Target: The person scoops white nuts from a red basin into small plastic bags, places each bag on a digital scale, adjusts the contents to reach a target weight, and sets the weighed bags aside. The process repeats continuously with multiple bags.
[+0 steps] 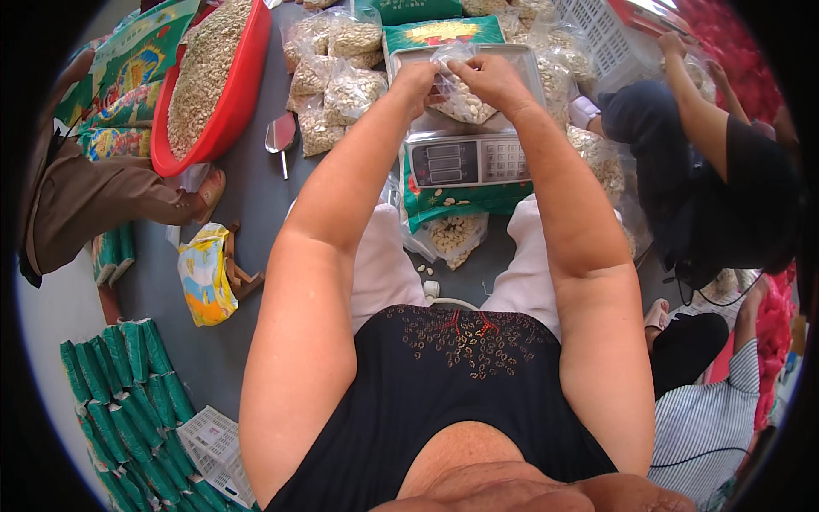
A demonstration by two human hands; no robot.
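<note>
A clear plastic bag (470, 105) partly filled with pale seeds, which look like pumpkin seeds, rests over the metal pan (530, 70) of a digital counting scale (441, 161). My left hand (419, 84) holds the bag's upper left side. My right hand (491, 80) grips its gathered top from the right, thumb and forefinger close together. The scale sits on green printed sacks (473, 198). Below them, another bag of seeds (454, 235) lies between my legs, with a few loose seeds (425, 269) on the floor.
Filled seed bags (355, 89) are piled left of the scale, near a metal scoop (281, 134). A red tub (249, 96) holds loose seeds. A yellow packet (206, 275) lies on a wooden stool (240, 275). People sit close on both sides; green packs (121, 409) are stacked lower left.
</note>
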